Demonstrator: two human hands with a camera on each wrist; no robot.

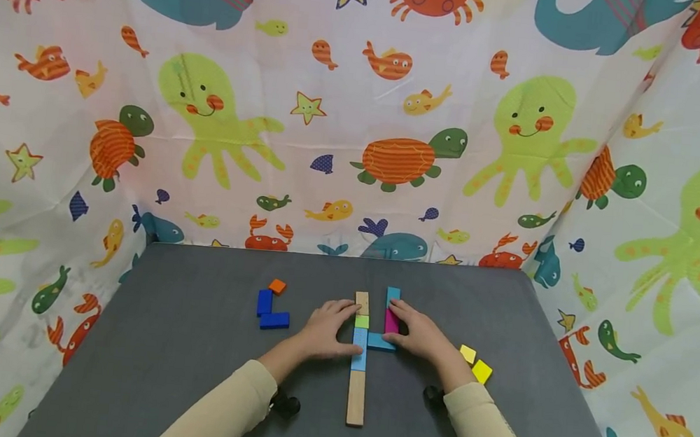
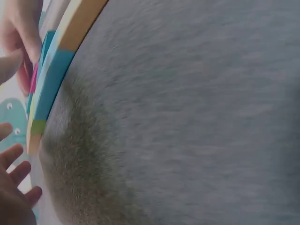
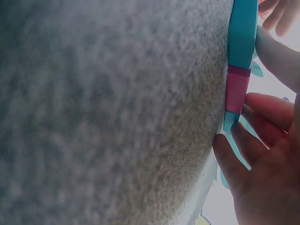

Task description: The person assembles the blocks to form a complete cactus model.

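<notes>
The right hand (image 1: 421, 332), fingers extended, touches the magenta block (image 1: 391, 322), set between 2 blue blocks (image 3: 242, 37); the left hand (image 1: 323, 330), fingers spread, lies beside the wood, green and light-blue row (image 1: 360, 337). Only the head view shows 2 yellow blocks (image 1: 481, 372) rightward. The grey table (image 1: 203, 296) stretches wide leftward, its far edge near the row.

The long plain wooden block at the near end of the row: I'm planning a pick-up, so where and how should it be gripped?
Probably pinch the long plain wooden block across its middle from above: it lies flat and narrow with both long sides exposed, while its far end meets the light-blue rectangular block.
</notes>
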